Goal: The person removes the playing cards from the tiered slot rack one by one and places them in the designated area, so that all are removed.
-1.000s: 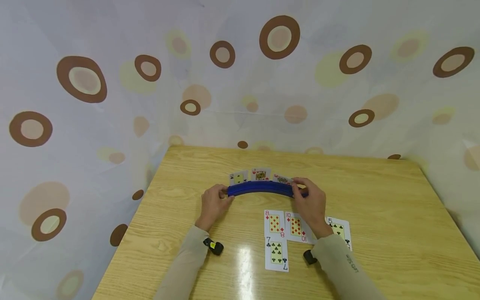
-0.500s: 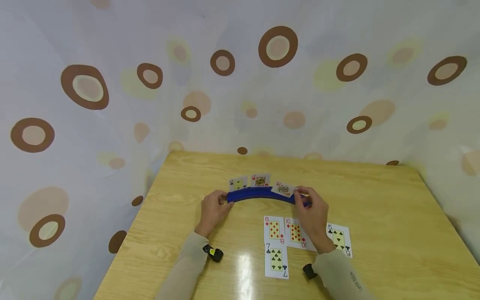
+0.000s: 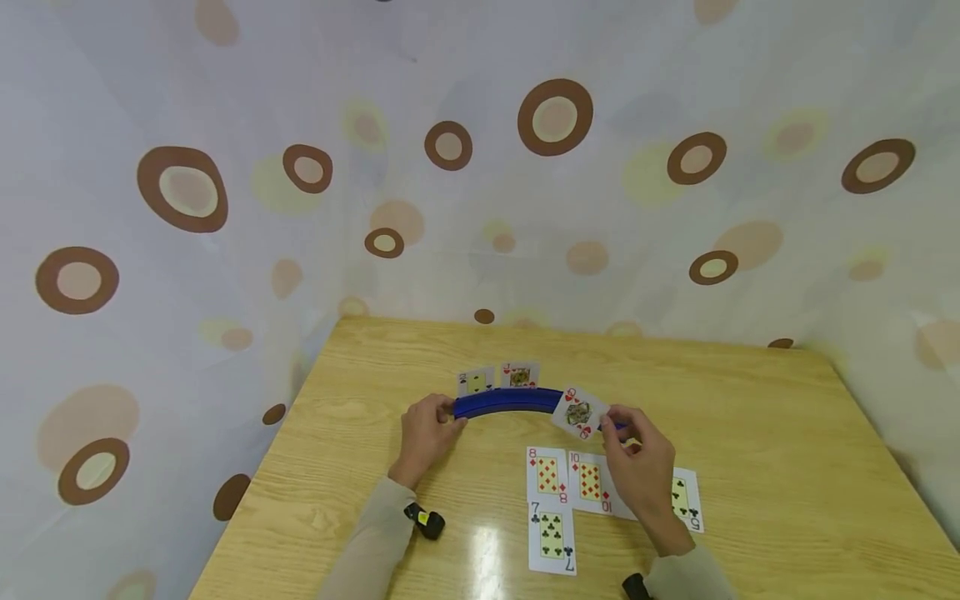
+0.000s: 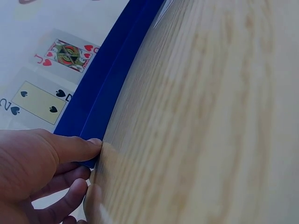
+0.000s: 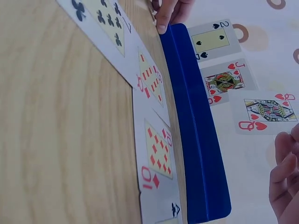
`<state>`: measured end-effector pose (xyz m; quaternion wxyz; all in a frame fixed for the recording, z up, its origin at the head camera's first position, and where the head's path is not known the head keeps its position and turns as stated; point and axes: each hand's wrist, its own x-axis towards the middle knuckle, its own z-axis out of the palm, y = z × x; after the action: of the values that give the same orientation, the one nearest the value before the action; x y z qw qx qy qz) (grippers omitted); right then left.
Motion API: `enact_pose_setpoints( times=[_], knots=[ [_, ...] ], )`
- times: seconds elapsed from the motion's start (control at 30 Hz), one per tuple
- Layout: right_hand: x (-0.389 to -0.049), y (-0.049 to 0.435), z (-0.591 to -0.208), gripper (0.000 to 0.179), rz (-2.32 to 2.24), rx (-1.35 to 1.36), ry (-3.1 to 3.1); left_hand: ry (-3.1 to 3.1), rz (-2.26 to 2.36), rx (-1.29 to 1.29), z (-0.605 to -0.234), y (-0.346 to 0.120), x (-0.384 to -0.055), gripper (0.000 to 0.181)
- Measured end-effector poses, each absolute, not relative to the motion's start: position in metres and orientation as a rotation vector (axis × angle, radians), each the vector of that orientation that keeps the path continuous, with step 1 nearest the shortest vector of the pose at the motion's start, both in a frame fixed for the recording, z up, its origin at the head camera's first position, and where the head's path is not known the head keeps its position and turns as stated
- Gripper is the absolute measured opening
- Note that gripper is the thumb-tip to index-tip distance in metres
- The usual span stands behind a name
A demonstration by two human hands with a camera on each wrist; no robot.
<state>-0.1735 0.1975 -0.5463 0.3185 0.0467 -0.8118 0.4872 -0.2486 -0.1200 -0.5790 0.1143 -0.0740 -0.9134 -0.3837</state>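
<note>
A curved blue playing-card holder [image 3: 506, 402] lies across the middle of the table. My left hand [image 3: 427, 437] pinches its left end, thumb on the near side in the left wrist view. Standing in the slot are the two of spades [image 3: 476, 382] and, to its right, the jack of hearts [image 3: 520, 376]. Between thumb and fingers of my right hand [image 3: 642, 467] is the queen of hearts [image 3: 579, 414], tilted and out of the slot. In the head view it overlaps the holder's right part; the right wrist view shows that part of the slot bare [image 5: 205, 172].
Nearer me lie face-up cards: the eight of diamonds [image 3: 547, 473], ten of diamonds [image 3: 590, 482], seven of clubs [image 3: 551, 537] and five of clubs [image 3: 685, 500]. My right arm partly covers that row. A patterned curtain [image 3: 480, 192] hangs behind the wooden table [image 3: 390, 354].
My right hand has drawn the queen of hearts up out of the holder and brought it right and toward me. The left hand keeps its grip on the holder's end.
</note>
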Motion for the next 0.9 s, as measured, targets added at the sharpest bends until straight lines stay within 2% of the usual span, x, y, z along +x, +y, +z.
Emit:
enact_pose_setpoints(
  times=[0.63,0.9],
  knots=[
    [-0.127,0.220,-0.556,0.016,1.385,-0.077,-2.200,-2.699,-1.108,-0.222,-0.580,-0.120,-0.250,0.024],
    [-0.109,0.217,-0.554,0.013,1.419,-0.192,-2.279,-2.694,-1.105,-0.233,-0.577,-0.121,-0.250,0.023]
  ],
)
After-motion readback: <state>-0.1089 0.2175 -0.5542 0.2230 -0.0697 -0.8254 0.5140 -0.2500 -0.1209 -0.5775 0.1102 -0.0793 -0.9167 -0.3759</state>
